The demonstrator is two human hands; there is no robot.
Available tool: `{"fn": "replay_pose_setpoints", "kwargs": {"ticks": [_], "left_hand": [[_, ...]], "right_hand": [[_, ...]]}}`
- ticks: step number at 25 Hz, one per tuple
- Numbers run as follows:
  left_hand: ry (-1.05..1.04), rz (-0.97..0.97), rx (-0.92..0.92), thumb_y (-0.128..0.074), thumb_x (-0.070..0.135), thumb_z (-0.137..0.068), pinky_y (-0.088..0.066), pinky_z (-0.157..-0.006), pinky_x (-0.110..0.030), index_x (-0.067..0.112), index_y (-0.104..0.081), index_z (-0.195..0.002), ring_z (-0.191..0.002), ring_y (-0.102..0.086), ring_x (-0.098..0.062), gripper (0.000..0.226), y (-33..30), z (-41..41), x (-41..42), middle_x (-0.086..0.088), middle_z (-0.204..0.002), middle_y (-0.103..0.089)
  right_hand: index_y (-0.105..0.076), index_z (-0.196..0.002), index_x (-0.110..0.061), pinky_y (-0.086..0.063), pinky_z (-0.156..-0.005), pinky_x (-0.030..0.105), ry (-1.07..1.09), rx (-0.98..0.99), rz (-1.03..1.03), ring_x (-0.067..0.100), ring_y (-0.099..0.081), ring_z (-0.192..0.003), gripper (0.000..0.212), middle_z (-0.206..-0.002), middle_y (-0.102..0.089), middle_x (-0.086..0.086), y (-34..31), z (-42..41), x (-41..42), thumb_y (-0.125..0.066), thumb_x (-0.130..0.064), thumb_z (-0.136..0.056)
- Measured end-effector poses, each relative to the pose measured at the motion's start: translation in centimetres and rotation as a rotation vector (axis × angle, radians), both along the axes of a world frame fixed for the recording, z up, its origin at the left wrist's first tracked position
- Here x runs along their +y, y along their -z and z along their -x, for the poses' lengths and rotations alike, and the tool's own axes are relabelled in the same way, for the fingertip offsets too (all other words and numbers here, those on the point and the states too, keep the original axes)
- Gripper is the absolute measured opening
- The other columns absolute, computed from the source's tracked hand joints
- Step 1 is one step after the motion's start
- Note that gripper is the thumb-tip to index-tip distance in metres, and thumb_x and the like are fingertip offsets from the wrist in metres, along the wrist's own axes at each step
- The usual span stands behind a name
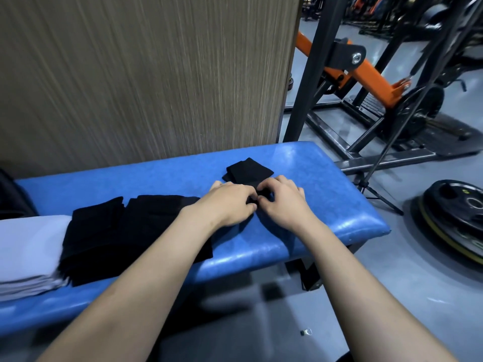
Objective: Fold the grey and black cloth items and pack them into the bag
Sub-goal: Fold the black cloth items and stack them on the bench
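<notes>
Head view: the small folded black cloth piece (249, 170) lies on the blue padded vinyl bench (300, 231), toward the bench's far right end. Its long axis appears to run diagonally, from the fingertips away toward the bench's far edge. Its near end is directly under both hands. The left hand (232, 199) and the right hand (281, 201) meet at that near end, fingers curled and pinching the black fabric between them; neither is noticeably nearer. Judgement: a fold is being made or tightened at this end, and the next move turns on rolling or folding away from the body along that diagonal.

Left of the hands on the bench lie larger folded black cloth items (130, 231), partly under the left forearm. Further left, at the bench's near left end, sits a stack of folded grey cloth (28, 254). A dark shape at the bench's far left edge cannot be identified; no bag can be confirmed.

Beyond the bench's right end stand an orange and black steel gym machine (366, 71) and black weight plates on the floor (454, 218).

No brand, label or writing is legible.
</notes>
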State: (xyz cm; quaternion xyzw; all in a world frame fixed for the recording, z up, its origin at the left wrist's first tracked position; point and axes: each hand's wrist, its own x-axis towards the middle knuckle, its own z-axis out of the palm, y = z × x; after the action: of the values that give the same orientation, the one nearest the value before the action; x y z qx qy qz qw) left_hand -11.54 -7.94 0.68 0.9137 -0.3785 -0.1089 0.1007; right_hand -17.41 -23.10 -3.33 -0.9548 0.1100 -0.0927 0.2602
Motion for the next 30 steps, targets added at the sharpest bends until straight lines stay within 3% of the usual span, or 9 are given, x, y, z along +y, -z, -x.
{"fn": "replay_pose_setpoints", "kwargs": {"ticks": [5,8,13,16,18,23,25,27,30], "left_hand": [[0.094,0.053,0.098,-0.050,0.034,-0.097,-0.036,-0.091,-0.028,0.030,-0.061,-0.104,-0.106,-0.051,-0.018,0.014,-0.1,3.8,-0.9,0.012,-0.092,-0.057],[0.182,0.098,0.202,-0.054,0.029,-0.094,-0.048,-0.089,-0.035,0.032,-0.063,-0.097,-0.102,-0.056,-0.013,0.010,0.3,5.8,-1.7,0.013,-0.099,-0.065],[0.297,0.204,0.339,-0.058,0.026,-0.091,-0.049,-0.091,-0.035,0.036,-0.065,-0.098,-0.101,-0.057,-0.006,0.014,0.7,8.2,-3.0,0.015,-0.104,-0.066],[0.233,0.259,0.047,-0.062,0.024,-0.088,-0.045,-0.091,-0.032,0.033,-0.061,-0.106,-0.106,-0.051,-0.011,0.020,0.9,7.4,-3.3,0.012,-0.110,-0.056],[0.125,0.202,-0.111,-0.066,0.028,-0.085,-0.041,-0.090,-0.032,0.031,-0.054,-0.118,-0.112,-0.044,-0.016,0.035,1.6,6.5,-3.0,0.009,-0.118,-0.046],[0.011,0.154,0.000,-0.070,0.033,-0.085,-0.045,-0.087,-0.035,0.029,-0.050,-0.128,-0.115,-0.037,-0.015,0.048,3.1,5.0,-2.7,0.010,-0.123,-0.041],[0.006,0.193,-0.022,-0.067,0.027,-0.089,-0.047,-0.090,-0.038,0.026,-0.052,-0.126,-0.112,-0.039,-0.015,0.040,3.3,4.7,-2.8,0.010,-0.120,-0.043],[0.011,0.217,-0.025,-0.065,0.020,-0.091,-0.046,-0.089,-0.038,0.025,-0.054,-0.123,-0.109,-0.040,-0.015,0.035,3.5,4.7,-2.9,0.011,-0.118,-0.045],[0.031,0.246,0.000,-0.062,0.008,-0.090,-0.047,-0.087,-0.038,0.025,-0.057,-0.115,-0.105,-0.042,-0.014,0.031,3.7,4.5,-2.7,0.013,-0.114,-0.048]], "right_hand": [[-0.059,-0.086,-0.025,-0.031,-0.086,0.036,0.057,0.071,0.055,0.020,-0.052,-0.098,0.010,-0.092,-0.053,-0.007,-0.7,2.9,-1.7,-0.051,-0.029,-0.091],[-0.058,-0.083,-0.025,-0.033,-0.085,0.036,0.072,0.129,0.096,0.020,-0.053,-0.095,0.011,-0.091,-0.057,-0.006,-1.0,4.9,-3.0,-0.061,-0.035,-0.087],[-0.057,-0.086,-0.028,-0.044,-0.092,0.040,0.114,0.198,0.012,0.018,-0.058,-0.089,0.014,-0.084,-0.063,-0.009,-1.8,7.7,-5.1,-0.069,-0.027,-0.078],[-0.057,-0.097,-0.031,-0.041,-0.093,0.040,0.097,0.191,0.080,0.021,-0.057,-0.103,0.020,-0.099,-0.062,-0.005,-1.5,8.1,-5.2,-0.068,-0.032,-0.080],[-0.056,-0.111,-0.031,-0.035,-0.091,0.036,0.057,0.218,0.101,0.022,-0.052,-0.111,0.035,-0.107,-0.058,-0.005,-1.6,8.1,-5.0,-0.069,-0.036,-0.079],[-0.039,-0.136,-0.037,-0.033,-0.096,0.036,-0.059,0.271,0.226,0.020,-0.039,-0.112,0.085,-0.114,-0.042,-0.006,-1.0,7.6,-3.7,-0.079,-0.056,-0.064],[-0.036,-0.139,-0.040,-0.033,-0.096,0.035,-0.075,0.231,0.272,0.020,-0.037,-0.114,0.091,-0.120,-0.039,-0.006,-0.6,7.2,-3.4,-0.080,-0.057,-0.061],[-0.034,-0.142,-0.042,-0.029,-0.103,0.035,-0.119,0.190,0.240,0.020,-0.030,-0.129,0.096,-0.141,-0.033,-0.008,-0.5,6.8,-3.5,-0.082,-0.053,-0.059],[-0.029,-0.148,-0.040,-0.012,-0.117,0.040,-0.199,0.236,0.161,0.012,-0.007,-0.150,0.099,-0.162,-0.017,-0.013,-0.4,6.7,-3.7,-0.081,-0.051,-0.064]]}}
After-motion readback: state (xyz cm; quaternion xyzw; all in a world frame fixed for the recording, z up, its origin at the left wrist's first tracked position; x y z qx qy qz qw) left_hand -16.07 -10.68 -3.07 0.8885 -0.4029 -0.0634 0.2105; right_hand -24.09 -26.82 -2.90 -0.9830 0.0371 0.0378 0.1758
